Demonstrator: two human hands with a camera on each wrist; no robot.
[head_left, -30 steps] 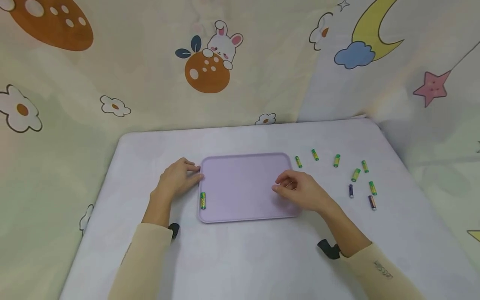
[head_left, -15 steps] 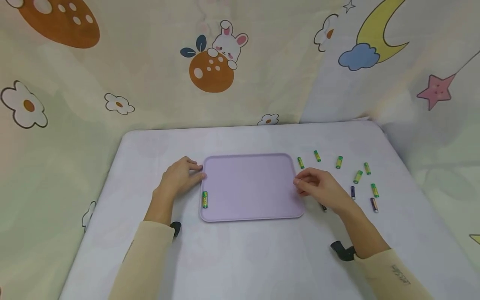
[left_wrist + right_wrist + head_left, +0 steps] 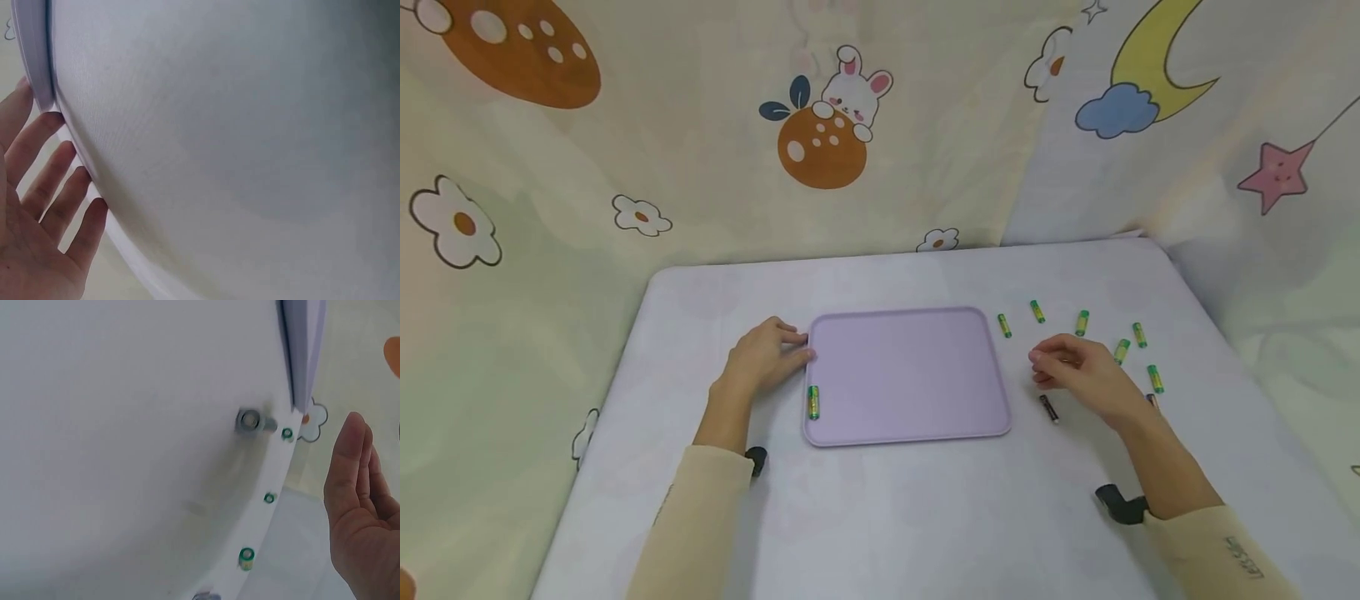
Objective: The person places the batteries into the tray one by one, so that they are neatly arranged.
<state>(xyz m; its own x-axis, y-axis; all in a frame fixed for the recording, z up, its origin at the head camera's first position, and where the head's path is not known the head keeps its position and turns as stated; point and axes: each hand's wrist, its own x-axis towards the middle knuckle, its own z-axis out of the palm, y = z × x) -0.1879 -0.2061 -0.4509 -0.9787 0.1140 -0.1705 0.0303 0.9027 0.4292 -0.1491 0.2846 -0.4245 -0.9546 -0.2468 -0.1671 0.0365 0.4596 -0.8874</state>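
My left hand (image 3: 765,358) is at the left rim of a flat lilac tray (image 3: 910,375), its thumb and fingertips touching the edge. The left wrist view shows its fingers (image 3: 53,175) nearly straight, close to the tray's rim (image 3: 34,50). One green-and-yellow battery (image 3: 814,402) lies inside the tray along the left side. Off the tray's right side, my right hand (image 3: 1082,371) hovers over the cloth, fingers loosely bent and holding nothing. A dark battery (image 3: 1048,409) lies just below its fingertips. The hand partly covers another dark battery (image 3: 1152,402).
Several green-and-yellow batteries lie scattered right of the tray, including a thin one (image 3: 1004,326) near its corner and a thicker one (image 3: 1082,322) farther off. A white cloth (image 3: 880,517) covers the table. A printed curtain (image 3: 700,125) hangs behind it.
My right hand has moved right, from over the tray to the cloth beside it, bringing the dark battery below it into view. My left hand stays at the tray's rim.
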